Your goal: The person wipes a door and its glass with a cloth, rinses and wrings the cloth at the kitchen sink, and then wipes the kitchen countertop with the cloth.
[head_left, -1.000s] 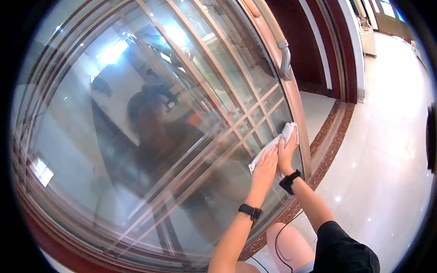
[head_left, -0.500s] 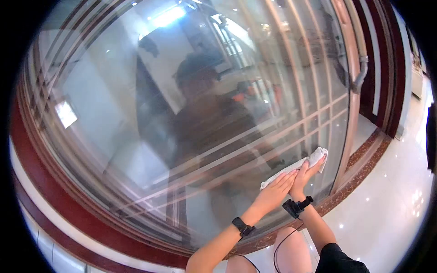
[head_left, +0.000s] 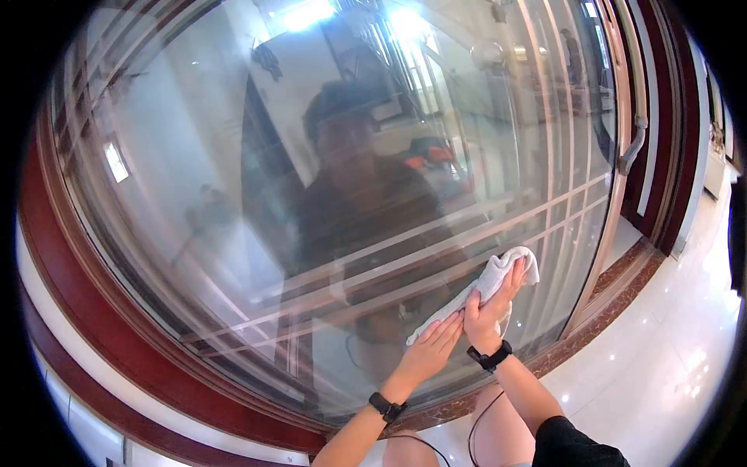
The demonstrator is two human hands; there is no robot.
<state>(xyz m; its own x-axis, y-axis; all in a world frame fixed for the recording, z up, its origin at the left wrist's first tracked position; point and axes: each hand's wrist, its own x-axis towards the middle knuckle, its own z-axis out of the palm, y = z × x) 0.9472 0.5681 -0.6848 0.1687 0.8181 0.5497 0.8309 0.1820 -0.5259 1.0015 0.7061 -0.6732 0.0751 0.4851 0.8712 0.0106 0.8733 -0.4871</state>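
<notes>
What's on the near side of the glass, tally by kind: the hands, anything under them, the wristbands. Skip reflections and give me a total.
Hands: 2 (left hand, right hand)
Cloth: 1
Black wristbands: 2 (left wristband, right wristband)
Total: 5

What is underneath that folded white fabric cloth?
The large reflective glass panel shows around the folded white fabric cloth; whatever lies directly beneath is covered. The left hand and right hand rest on top.

Glossy pale floor (head_left: 654, 342) reflects light beside a speckled brown threshold (head_left: 634, 268).
</notes>
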